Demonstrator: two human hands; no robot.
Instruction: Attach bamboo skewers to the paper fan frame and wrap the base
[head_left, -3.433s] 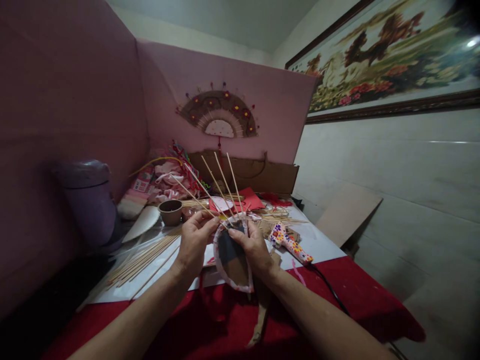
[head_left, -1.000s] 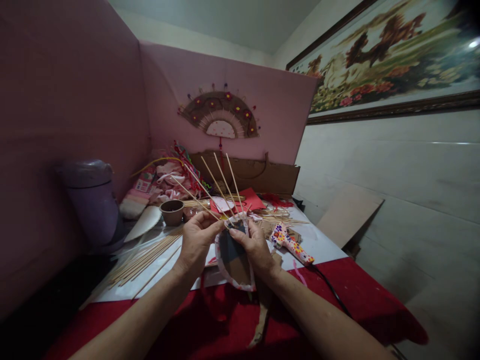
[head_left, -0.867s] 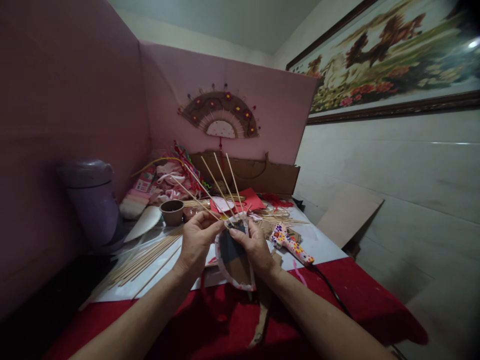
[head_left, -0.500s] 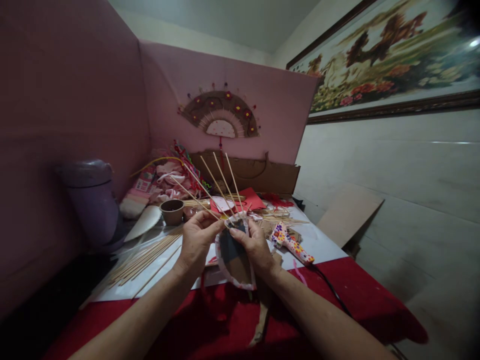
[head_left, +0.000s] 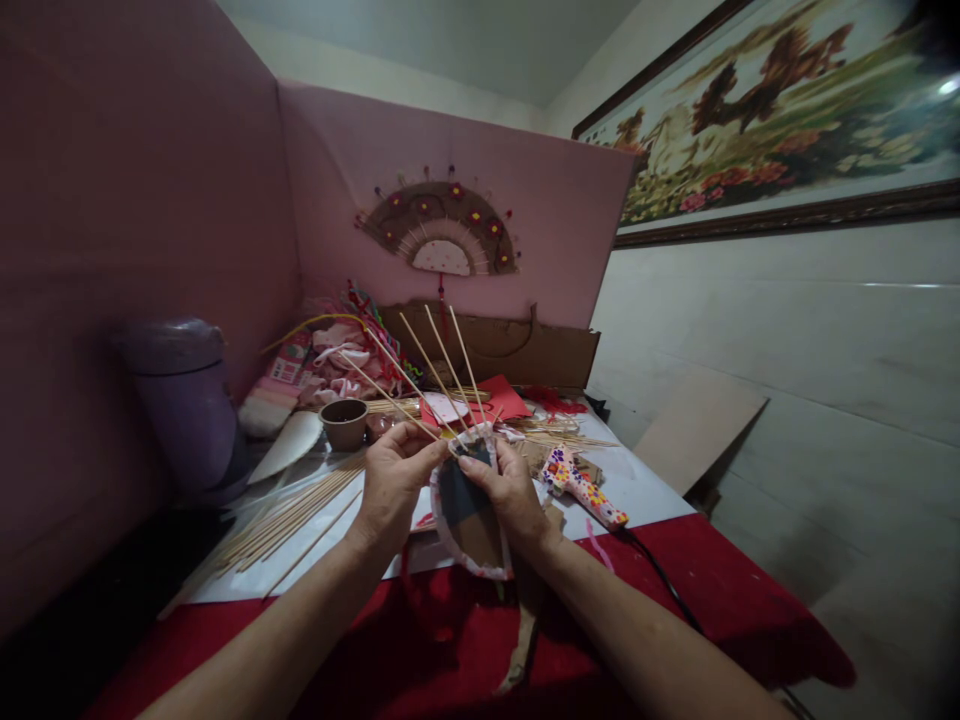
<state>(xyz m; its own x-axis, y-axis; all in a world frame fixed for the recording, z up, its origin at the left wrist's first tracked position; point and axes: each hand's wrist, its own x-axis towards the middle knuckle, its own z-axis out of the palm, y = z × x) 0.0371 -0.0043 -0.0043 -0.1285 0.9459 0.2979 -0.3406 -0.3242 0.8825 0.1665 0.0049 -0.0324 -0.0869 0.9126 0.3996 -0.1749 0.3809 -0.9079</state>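
Both hands hold a half-round cardboard fan piece (head_left: 469, 520) with a white patterned edge, lifted above the table. Several thin bamboo sticks (head_left: 435, 370) fan up out of its top. My left hand (head_left: 390, 485) pinches the base of the sticks at the piece's upper left edge. The thumb of my right hand (head_left: 514, 495) presses on the top of the piece, fingers curled behind it.
A bundle of loose bamboo sticks (head_left: 296, 510) lies on the white sheet at left. A brown cup (head_left: 343, 423) and a purple pot (head_left: 184, 405) stand further left. A dotted glue gun (head_left: 581, 487) lies at right, its cord trailing over the red cloth (head_left: 697, 590). A finished fan (head_left: 439, 228) hangs on the pink board.
Almost nothing has changed; both hands keep the same hold on the fan piece and sticks, with only slight shifts.
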